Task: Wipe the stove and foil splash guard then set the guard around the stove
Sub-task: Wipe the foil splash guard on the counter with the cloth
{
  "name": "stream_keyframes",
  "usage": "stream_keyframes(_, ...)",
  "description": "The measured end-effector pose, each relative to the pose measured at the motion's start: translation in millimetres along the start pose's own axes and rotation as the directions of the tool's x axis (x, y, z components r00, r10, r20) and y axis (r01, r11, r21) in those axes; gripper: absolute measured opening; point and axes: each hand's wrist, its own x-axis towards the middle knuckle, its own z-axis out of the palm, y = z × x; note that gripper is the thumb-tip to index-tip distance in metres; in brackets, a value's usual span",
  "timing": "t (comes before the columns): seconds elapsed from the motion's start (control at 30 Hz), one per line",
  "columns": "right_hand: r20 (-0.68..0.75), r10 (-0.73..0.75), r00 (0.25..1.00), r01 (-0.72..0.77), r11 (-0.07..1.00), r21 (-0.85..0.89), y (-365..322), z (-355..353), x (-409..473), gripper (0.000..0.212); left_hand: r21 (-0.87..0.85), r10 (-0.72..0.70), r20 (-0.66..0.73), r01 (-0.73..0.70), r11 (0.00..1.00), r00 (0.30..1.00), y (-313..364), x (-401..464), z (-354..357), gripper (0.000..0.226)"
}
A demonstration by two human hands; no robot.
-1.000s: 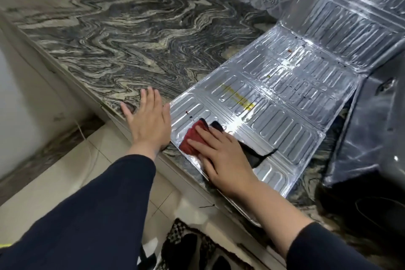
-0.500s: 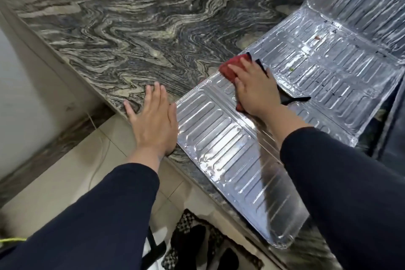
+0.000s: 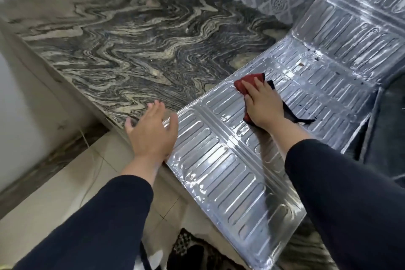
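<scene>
Marbled bench [image 3: 122, 50] fills the upper left of the frame; foil guard [image 3: 219, 160] lies unfolded flat across centre and right, far panels bent upward at upper right, dark specks showing on the middle panels. Right hand [image 3: 263, 103], fingers flat and together, presses a red cloth [image 3: 245, 83] on the guard; left hand [image 3: 151, 131], fingers spread, holds nothing at its left edge. Judged: guard wiping underway, placing around the stove [image 3: 390, 120] at the right edge remains.

Bright daylight, foil splash guard [image 3: 230, 173] glare, possibly motion-blurred edges
</scene>
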Motion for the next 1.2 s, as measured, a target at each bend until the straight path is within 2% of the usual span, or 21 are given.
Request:
stream_keyframes(0.1, 0.021, 0.001, 1.000, -0.001, 0.999, 0.036, -26.4, 1.2, -9.5, 0.049, 0.036, 0.032, -0.020, -0.031, 0.999, 0.999, 7.5, 17.5, -13.4, 0.049)
stream_keyframes(0.23, 0.026, -0.070, 0.997, 0.067, 0.992, 0.104, -80.7, 7.3, -27.7, 0.048, 0.052, 0.098, 0.068, -0.102, 0.993, 0.993, 19.1, 24.9, -10.5, 0.051)
stream_keyframes(0.37, 0.076, -0.174, 0.982, 0.158, 0.970, 0.183, -140.0, 9.5, -49.1, 0.051, -0.008, 0.051, 0.082, -0.051, 0.999, 0.995, 10.7, 20.9, -0.7, 0.051)
stream_keyframes(0.47, 0.072, -0.235, 0.969, 0.214, 0.952, 0.221, -161.9, 11.2, -65.0, 0.054, -0.002, 0.035, 0.043, -0.035, 0.999, 0.998, -3.6, 31.4, -1.5, 0.051)
stream_keyframes(0.57, 0.042, -0.262, 0.964, 0.247, 0.945, 0.216, -162.2, 14.5, -66.7, 0.050, 0.017, 0.015, 0.000, -0.015, 1.000, 1.000, -18.5, 51.8, -8.7, 0.053)
stream_keyframes(0.77, 0.019, -0.380, 0.925, 0.373, 0.916, 0.147, -151.1, 19.2, -57.3, 0.058, 0.197, 0.026, 0.095, -0.045, 0.979, 0.995, -40.1, 68.4, 1.5, 0.057)
stream_keyframes(0.97, 0.032, -0.539, 0.842, 0.527, 0.833, 0.166, -144.4, 12.1, -6.4, 0.050, 0.225, 0.057, 0.096, -0.078, 0.971, 0.994, -42.2, 69.5, 1.5, 0.056)
stream_keyframes(1.2, -0.017, -0.316, 0.949, 0.316, 0.940, 0.127, -75.6, 5.9, 101.5, 0.044, 0.242, 0.026, 0.088, -0.047, 0.969, 0.996, -43.1, 72.4, 6.5, 0.062)
